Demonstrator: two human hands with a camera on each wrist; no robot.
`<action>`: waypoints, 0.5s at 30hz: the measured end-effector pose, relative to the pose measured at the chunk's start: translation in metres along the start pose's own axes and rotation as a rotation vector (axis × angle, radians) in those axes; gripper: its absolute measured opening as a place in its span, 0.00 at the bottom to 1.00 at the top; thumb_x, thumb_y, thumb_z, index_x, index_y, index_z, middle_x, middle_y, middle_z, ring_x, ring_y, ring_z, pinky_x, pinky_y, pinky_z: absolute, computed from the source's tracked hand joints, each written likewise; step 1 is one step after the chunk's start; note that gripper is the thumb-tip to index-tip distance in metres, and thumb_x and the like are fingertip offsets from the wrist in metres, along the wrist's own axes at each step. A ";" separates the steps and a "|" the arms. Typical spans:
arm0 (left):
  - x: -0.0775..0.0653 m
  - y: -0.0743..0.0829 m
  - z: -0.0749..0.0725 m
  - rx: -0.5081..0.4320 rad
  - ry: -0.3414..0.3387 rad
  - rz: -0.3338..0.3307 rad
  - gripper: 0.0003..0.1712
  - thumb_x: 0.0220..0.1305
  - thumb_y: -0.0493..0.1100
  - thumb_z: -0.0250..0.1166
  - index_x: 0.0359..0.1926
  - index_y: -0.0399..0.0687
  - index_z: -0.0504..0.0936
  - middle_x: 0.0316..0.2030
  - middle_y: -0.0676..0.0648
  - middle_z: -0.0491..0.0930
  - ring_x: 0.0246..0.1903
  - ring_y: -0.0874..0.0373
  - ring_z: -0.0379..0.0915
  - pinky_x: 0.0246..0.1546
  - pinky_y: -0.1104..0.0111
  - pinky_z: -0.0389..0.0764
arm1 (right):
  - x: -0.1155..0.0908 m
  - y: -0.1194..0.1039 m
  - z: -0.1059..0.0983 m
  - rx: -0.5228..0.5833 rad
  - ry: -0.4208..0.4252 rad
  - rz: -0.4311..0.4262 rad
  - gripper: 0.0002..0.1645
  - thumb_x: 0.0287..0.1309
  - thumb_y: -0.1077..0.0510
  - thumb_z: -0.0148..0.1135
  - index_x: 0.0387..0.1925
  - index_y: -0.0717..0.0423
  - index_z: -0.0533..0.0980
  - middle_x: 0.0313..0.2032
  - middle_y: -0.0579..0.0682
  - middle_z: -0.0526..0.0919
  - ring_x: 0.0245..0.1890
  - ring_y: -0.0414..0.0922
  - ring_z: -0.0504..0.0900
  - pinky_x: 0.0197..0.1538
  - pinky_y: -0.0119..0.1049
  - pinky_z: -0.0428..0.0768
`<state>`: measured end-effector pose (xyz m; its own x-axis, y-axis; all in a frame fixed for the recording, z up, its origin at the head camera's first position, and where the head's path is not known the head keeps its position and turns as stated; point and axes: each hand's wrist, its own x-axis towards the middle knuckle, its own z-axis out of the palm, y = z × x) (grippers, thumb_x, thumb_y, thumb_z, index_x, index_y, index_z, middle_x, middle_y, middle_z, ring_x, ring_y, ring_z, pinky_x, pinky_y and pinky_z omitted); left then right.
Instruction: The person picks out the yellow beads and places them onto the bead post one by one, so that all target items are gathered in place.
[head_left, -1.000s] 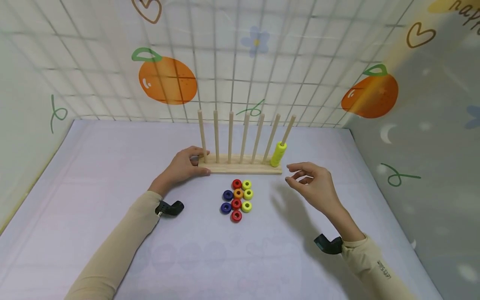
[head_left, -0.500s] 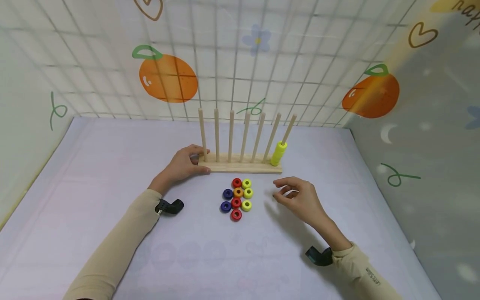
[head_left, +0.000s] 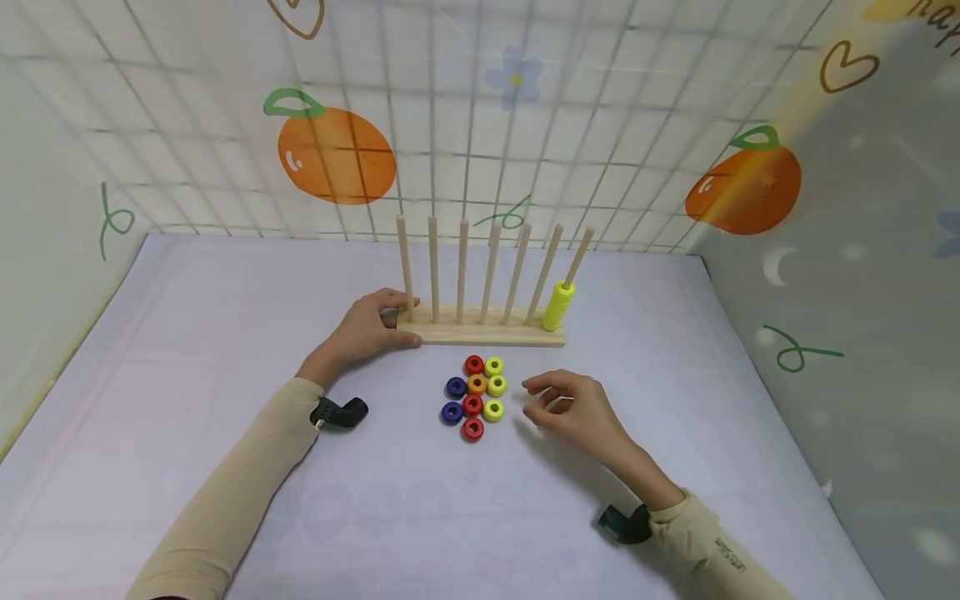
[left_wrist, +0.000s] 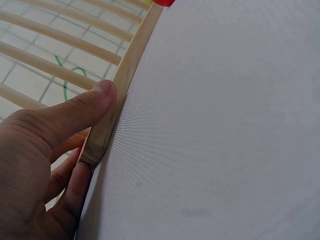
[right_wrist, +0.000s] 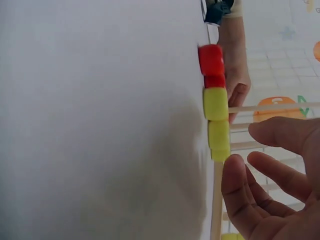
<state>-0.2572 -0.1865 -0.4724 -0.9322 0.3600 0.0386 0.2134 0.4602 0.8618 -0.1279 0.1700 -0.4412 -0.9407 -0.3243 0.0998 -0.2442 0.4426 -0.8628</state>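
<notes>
My left hand [head_left: 366,325] grips the left end of a wooden peg rack [head_left: 480,333], thumb along the front edge as the left wrist view shows. Several upright pegs rise from it. Yellow beads [head_left: 557,308] are stacked low on the rightmost peg. In front of the rack lies a cluster of loose beads: red [head_left: 472,429], dark blue [head_left: 452,412], orange [head_left: 477,384] and yellow [head_left: 493,410]. Just right of the cluster is my right hand [head_left: 581,412], thumb and fingers apart with nothing between them. The right wrist view shows its fingers near the yellow beads [right_wrist: 218,134].
A white cloth covers the table [head_left: 375,517]. Behind the rack stands a back wall [head_left: 600,108] printed with a grid and oranges, and a grey side wall [head_left: 847,317] borders the right. Each wrist carries a black camera [head_left: 340,413].
My right hand has moved left and toward me, from beside the rack's right end to close by the loose beads. The left hand and the rack stay in place.
</notes>
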 end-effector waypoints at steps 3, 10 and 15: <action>0.000 -0.001 0.000 0.004 -0.003 0.002 0.40 0.48 0.45 0.82 0.63 0.46 0.78 0.59 0.47 0.73 0.58 0.48 0.75 0.53 0.65 0.80 | 0.000 -0.001 0.007 -0.011 -0.020 0.020 0.18 0.51 0.69 0.74 0.46 0.65 0.83 0.43 0.58 0.86 0.34 0.51 0.84 0.37 0.41 0.86; 0.001 -0.002 -0.001 0.003 -0.005 -0.001 0.41 0.47 0.45 0.82 0.64 0.47 0.78 0.60 0.47 0.72 0.59 0.48 0.74 0.52 0.65 0.80 | -0.001 0.000 0.016 0.028 -0.060 -0.047 0.17 0.51 0.66 0.76 0.45 0.62 0.84 0.41 0.54 0.86 0.32 0.45 0.84 0.36 0.35 0.86; 0.001 -0.002 0.000 0.019 0.001 -0.001 0.41 0.47 0.47 0.83 0.64 0.47 0.79 0.61 0.47 0.72 0.59 0.48 0.74 0.52 0.64 0.80 | 0.000 -0.001 0.023 0.026 -0.080 -0.068 0.16 0.50 0.68 0.74 0.44 0.62 0.84 0.39 0.54 0.85 0.32 0.45 0.84 0.36 0.35 0.86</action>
<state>-0.2585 -0.1869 -0.4740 -0.9327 0.3587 0.0380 0.2177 0.4759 0.8521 -0.1218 0.1507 -0.4515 -0.9000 -0.4190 0.1202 -0.3000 0.3955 -0.8681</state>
